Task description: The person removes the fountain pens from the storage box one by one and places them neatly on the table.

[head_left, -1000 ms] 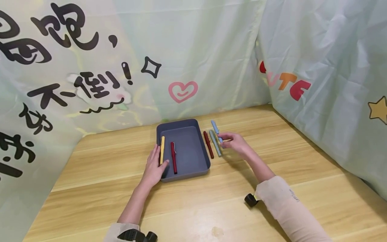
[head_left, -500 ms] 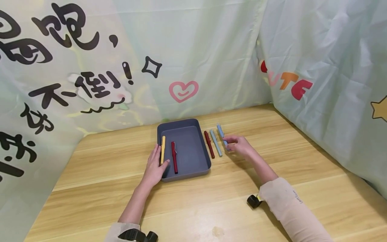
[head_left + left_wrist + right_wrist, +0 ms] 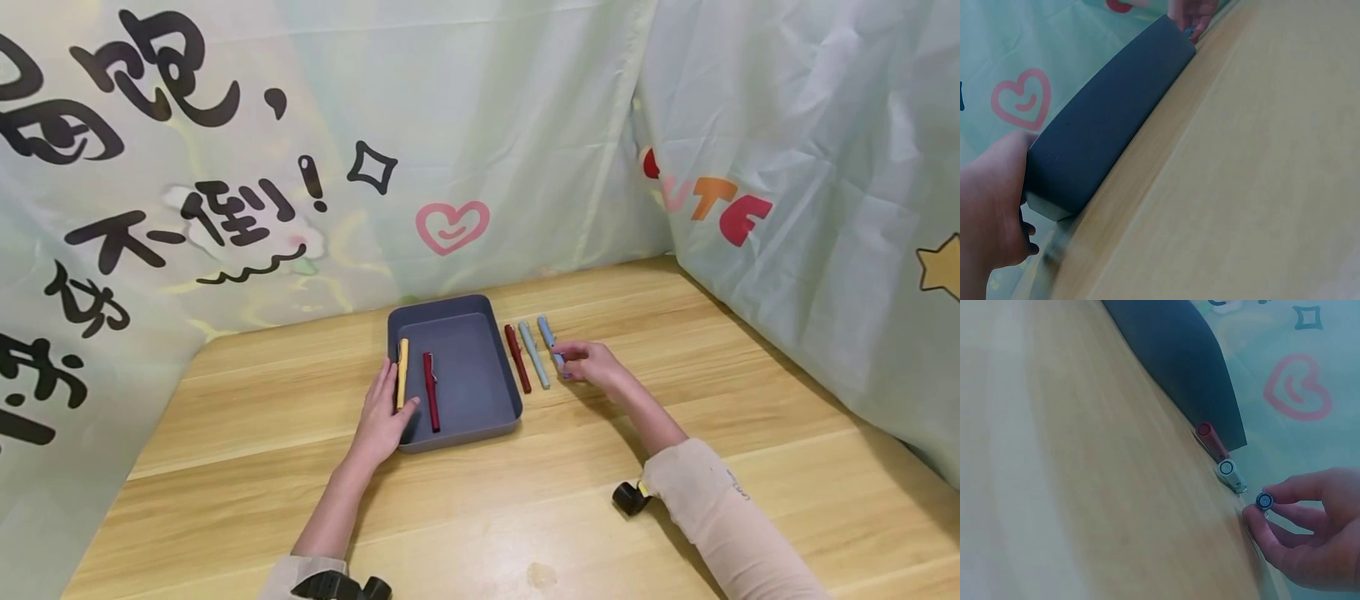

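Note:
My left hand (image 3: 380, 419) holds the left wall of a dark grey-blue tray (image 3: 476, 362), fingers along the outside and thumb over the rim. Inside the tray lie a yellow pen (image 3: 402, 367) and a red pen (image 3: 431, 392). To the right of the tray, my right hand (image 3: 594, 367) pinches a blue pen (image 3: 546, 329) between thumb and fingertips, close over the table. Beside it, a dark red pen (image 3: 517, 360) and a pale grey-blue pen (image 3: 534, 357) lie side by side. The right wrist view shows the blue pen's round end (image 3: 1264, 500) between the fingers.
The wooden table (image 3: 495, 517) extends toward the front and both sides. A printed cloth (image 3: 540, 150) hangs behind it, and another cloth (image 3: 810, 208) borders the right. Cameras are strapped at both wrists.
My right hand has carried the blue pen a little to the right and down, away from the pale grey-blue pen. The left hand and tray stay in place.

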Demonstrator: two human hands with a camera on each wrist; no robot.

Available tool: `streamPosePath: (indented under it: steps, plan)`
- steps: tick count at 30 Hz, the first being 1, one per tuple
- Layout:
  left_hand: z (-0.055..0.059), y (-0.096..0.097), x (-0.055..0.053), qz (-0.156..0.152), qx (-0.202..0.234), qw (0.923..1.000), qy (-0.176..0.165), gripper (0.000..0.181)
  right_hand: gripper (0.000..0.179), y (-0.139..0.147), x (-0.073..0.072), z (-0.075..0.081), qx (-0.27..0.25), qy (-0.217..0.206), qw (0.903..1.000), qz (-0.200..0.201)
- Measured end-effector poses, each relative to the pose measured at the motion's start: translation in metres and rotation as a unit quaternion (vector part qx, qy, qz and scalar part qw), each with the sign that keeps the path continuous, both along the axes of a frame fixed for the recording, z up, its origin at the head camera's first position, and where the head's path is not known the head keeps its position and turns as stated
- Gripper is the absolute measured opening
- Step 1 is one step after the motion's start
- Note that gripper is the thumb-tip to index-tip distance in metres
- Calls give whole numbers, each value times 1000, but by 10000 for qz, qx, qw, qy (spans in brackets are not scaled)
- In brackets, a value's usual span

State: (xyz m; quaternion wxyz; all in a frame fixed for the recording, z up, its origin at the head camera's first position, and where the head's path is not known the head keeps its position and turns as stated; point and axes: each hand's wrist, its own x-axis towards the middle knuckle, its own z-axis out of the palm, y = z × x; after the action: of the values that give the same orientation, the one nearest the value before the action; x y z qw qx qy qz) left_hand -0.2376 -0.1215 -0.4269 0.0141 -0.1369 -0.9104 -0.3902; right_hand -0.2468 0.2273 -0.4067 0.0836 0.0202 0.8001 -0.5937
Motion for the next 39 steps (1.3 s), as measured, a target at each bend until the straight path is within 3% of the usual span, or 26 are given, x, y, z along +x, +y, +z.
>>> streamPosePath:
  steps: [5, 13, 21, 39]
  plan:
    - [1, 0, -1, -37, 4, 10000, -15, 69, 40, 0, 0, -1, -43, 70, 10000, -38]
    - [0, 1, -2, -6, -10, 10000, 18, 69, 37, -4, 2, -6, 603, 571, 9964, -156]
    - [0, 2, -1, -1, -13, 10000, -30, 69, 33, -6, 4, -14, 1551, 1190, 9802, -299]
    - [-2, 1, 1, 45, -31, 10000, -23, 69, 32, -12, 10, -23, 1933, 1549, 9667, -647]
